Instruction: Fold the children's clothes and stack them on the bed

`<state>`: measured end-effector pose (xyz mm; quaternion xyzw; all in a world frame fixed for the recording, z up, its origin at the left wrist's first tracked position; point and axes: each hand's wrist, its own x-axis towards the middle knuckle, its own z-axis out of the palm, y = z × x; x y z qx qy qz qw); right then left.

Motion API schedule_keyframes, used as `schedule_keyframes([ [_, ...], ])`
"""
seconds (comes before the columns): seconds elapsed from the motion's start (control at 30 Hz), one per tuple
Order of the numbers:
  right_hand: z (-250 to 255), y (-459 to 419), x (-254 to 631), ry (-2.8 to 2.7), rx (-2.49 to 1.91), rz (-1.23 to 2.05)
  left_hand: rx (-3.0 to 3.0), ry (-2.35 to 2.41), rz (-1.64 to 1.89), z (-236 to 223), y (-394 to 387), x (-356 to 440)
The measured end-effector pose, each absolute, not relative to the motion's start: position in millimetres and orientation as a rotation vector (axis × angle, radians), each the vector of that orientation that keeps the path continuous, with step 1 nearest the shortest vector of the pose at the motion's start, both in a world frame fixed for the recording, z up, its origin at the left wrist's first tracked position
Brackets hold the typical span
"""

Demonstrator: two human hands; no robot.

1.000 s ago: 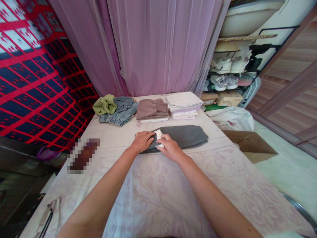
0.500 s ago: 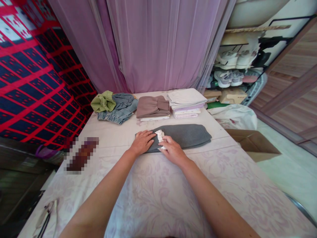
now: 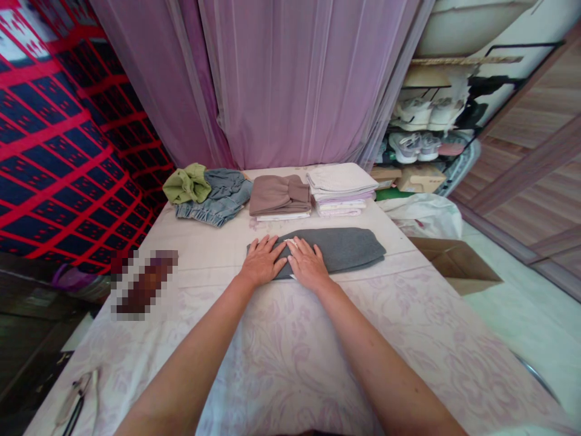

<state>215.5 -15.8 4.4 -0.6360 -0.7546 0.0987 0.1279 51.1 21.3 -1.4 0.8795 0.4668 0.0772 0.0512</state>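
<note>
A dark grey garment [image 3: 349,248], folded into a long narrow shape, lies across the bed. My left hand [image 3: 263,260] rests flat on its left end, fingers spread. Beside it my right hand [image 3: 308,262] lies flat too, fingers stretched out, over a small white piece of cloth [image 3: 291,242]. Only slivers of that white piece show at the fingertips and below the palm; I cannot tell what kind it is. The two thumbs nearly meet.
Behind the garment sit a folded brown garment [image 3: 279,197], a stack of light folded cloths [image 3: 341,181], and crumpled jeans [image 3: 218,203] with a green cloth [image 3: 187,183]. An open cardboard box [image 3: 454,260] stands right of the bed. Shoes [image 3: 413,147] fill a rack.
My right hand has opened from its pinch on the white piece and now presses flat over it. My left hand has stayed on the grey garment, its fingers spread a little wider.
</note>
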Motion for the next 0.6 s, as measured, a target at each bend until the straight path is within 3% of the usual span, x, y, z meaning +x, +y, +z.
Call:
schedule_keyframes([
  [0.33, 5, -20, 251, -2.039, -1.793, 0.303, 2.736, 1.434, 0.348, 10, 6, 72],
  [0.47, 16, -33, 309, -1.623, -2.098, -0.012, 2.566, 1.45, 0.369, 9, 1, 81],
  [0.6, 22, -46, 352, -1.306, -2.472, 0.039, 2.498, 1.533, 0.362, 5, 0, 88],
])
